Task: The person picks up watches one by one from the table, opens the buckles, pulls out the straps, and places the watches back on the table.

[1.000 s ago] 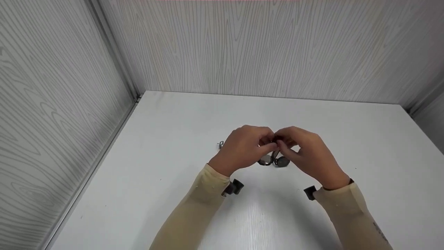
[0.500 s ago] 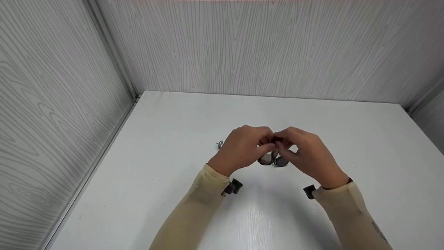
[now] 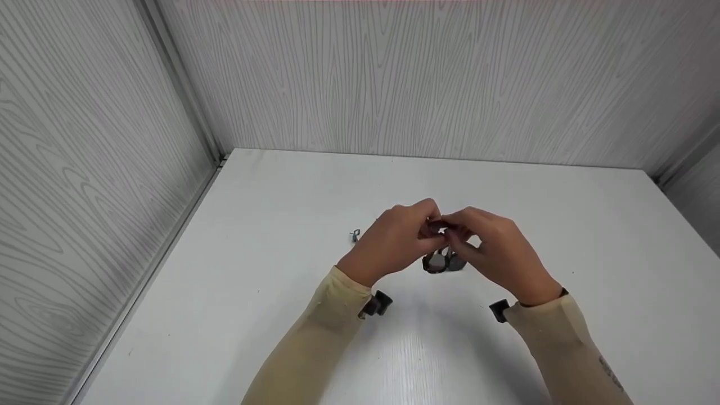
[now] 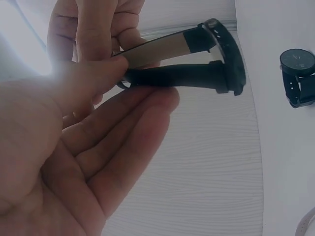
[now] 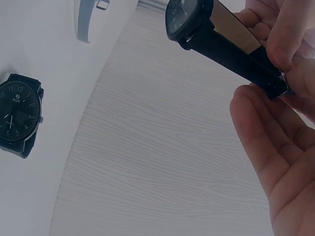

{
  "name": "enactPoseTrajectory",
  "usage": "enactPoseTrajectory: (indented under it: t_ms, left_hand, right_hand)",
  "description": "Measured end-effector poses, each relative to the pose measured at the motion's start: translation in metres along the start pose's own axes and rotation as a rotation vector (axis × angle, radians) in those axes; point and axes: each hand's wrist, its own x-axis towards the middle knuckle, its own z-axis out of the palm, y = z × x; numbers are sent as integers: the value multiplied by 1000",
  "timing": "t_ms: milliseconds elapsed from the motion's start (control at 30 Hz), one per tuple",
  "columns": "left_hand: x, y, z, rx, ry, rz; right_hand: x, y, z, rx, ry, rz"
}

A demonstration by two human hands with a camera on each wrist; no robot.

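Observation:
In the head view my left hand (image 3: 391, 247) and right hand (image 3: 500, 250) meet fingertip to fingertip above the table. Between them both pinch the strap ends of a black wristwatch. The left wrist view shows this wristwatch (image 4: 179, 73) with its strap bent into a loop, one length showing a tan inner side, and the case on the far end. In the right wrist view a small metal buckle (image 5: 284, 81) shows at the strap end by the fingers. My fingers partly hide the strap ends. A second black watch (image 5: 19, 110) with a numbered dark dial lies on the table.
A light strap (image 5: 84, 19) with a metal buckle lies on the white table (image 3: 281, 214), largely behind the left hand in the head view. Pale wood-grain panels (image 3: 360, 79) rise behind and at the sides. Dark wrist cameras protrude from both sleeves.
The left index finger has lifted a little, and more dark strap shows between the fingertips. The hanging watch case has shifted slightly right and down. Both forearms stay nearly in place.

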Motion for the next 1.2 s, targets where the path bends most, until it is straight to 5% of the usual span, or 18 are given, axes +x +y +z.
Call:
enactPoseTrajectory:
  t_ms: [167,433,633,900,1200]
  left_hand:
    - [0,-2,1,-66,23,-9]
    - [0,-5,5,86,48,-24]
    - [0,-6,7,78,95,-13]
    - [-1,-7,12,125,83,30]
    - [2,-4,12,202,95,59]
  right_hand:
    - [2,0,1,7,19,17]
    - [2,-1,5,15,-7,137]
    - [-2,-2,4,-70,15,230]
    - [-4,-7,3,-52,-10,309]
    - [1,-10,-2,136,-77,556]
